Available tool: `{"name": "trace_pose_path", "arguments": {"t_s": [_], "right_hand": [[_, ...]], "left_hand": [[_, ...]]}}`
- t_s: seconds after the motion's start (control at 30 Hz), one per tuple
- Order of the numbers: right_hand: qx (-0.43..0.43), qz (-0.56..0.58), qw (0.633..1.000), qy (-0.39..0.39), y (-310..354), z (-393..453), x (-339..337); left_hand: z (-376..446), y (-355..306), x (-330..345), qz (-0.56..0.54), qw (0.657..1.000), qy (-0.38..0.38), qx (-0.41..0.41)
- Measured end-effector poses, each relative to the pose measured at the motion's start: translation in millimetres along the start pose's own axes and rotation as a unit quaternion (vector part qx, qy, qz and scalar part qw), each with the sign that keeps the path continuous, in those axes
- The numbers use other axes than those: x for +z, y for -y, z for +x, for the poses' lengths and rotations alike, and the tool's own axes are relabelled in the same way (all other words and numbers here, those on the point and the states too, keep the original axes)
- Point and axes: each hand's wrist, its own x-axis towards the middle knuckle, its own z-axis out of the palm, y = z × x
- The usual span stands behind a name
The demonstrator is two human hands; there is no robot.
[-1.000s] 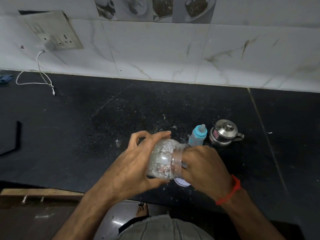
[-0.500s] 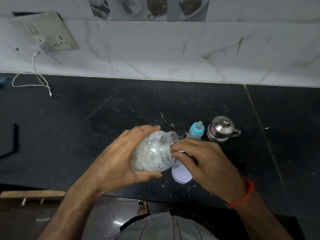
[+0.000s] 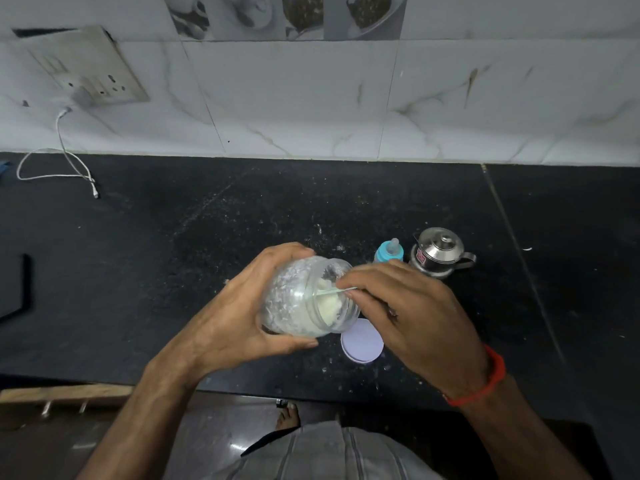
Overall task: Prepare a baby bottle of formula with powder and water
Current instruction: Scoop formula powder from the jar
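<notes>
My left hand point(image 3: 239, 306) grips a clear plastic jar point(image 3: 298, 299) of white powder, tilted with its open mouth toward the right. My right hand point(image 3: 408, 306) pinches a thin pale green spoon handle point(image 3: 337, 290) that reaches into the jar's mouth; its bowl is buried in the powder. The jar's white lid point(image 3: 362, 340) lies flat on the black counter just below the jar. A small baby bottle point(image 3: 389, 251) with a blue collar and teat stands upright behind my right hand, partly hidden by it.
A small steel pot with lid and handle point(image 3: 438, 252) stands right of the bottle. A white charging cable point(image 3: 59, 171) hangs from the wall socket point(image 3: 86, 71) onto the counter's far left. A black object point(image 3: 24, 289) lies at the left edge. The counter's front edge point(image 3: 242, 389) runs below my hands.
The lid came off the jar and now lies on the counter. My right hand now holds a spoon handle reaching into the jar's open mouth.
</notes>
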Motion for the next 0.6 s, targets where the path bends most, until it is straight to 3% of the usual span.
{"name": "trace_pose_path", "arguments": {"t_s": [0.1,0.27,0.43,0.6], "right_hand": [[-0.019,-0.019,0.999,-0.033,2.9,1.7,-5.3],[-0.034,-0.099,0.995,-0.003,2.7,5.6,-6.2],[-0.014,-0.145,0.979,0.141,5.5,2.7,5.5],[0.121,-0.002,0.953,0.279,13.4,6.4,0.8]], "left_hand": [[-1.7,4.6,4.8,-0.018,1.0,0.004,-0.001],[-3.2,5.5,11.0,0.007,1.0,0.002,0.012],[-0.2,-0.7,14.2,0.048,0.998,-0.002,0.032],[-1.5,0.9,21.7,0.083,0.996,0.014,0.038]]}}
